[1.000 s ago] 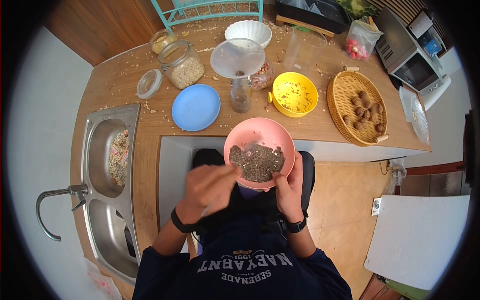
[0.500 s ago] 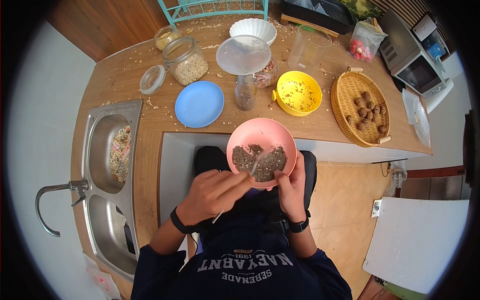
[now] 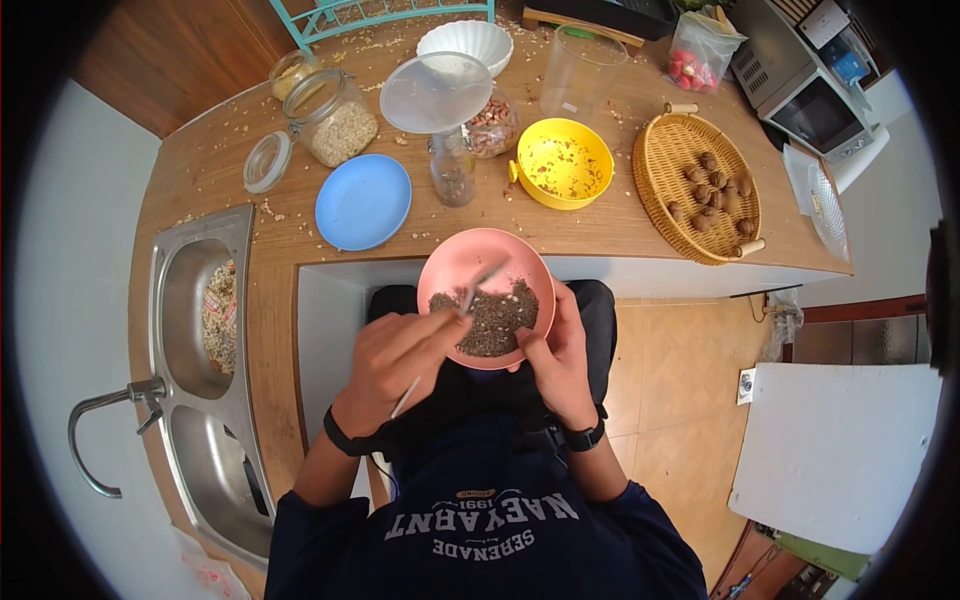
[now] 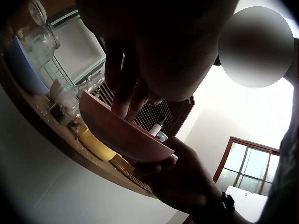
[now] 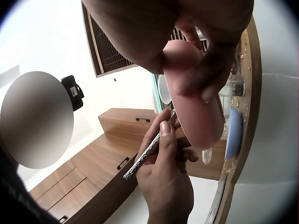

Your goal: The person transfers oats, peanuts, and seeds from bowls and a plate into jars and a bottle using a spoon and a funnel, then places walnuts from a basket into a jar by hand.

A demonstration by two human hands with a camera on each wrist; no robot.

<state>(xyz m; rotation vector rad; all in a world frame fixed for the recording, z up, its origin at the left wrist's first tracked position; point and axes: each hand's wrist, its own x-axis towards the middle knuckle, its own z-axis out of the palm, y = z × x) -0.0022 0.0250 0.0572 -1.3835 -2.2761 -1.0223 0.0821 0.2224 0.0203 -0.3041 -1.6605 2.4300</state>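
In the head view, my right hand grips the near right rim of a pink bowl, thumb over the edge and fingers beneath, as the right wrist view shows. Dark grey-brown crumbs with pale bits lie in the bowl. My left hand pinches a metal spoon, its head above the crumbs' far edge and blurred. The spoon's patterned handle sticks out behind the thumb in the right wrist view. The bowl is held above my lap, in front of the counter.
A glass bottle with a funnel on top stands beyond the bowl. Around it are a blue plate, a yellow bowl, an oat jar and a walnut basket. A double sink is at left.
The spoon has swept through the crumbs and its head now sits higher, toward the bowl's far side. The crumbs' heap has shifted shape. My right hand keeps its grip on the bowl.
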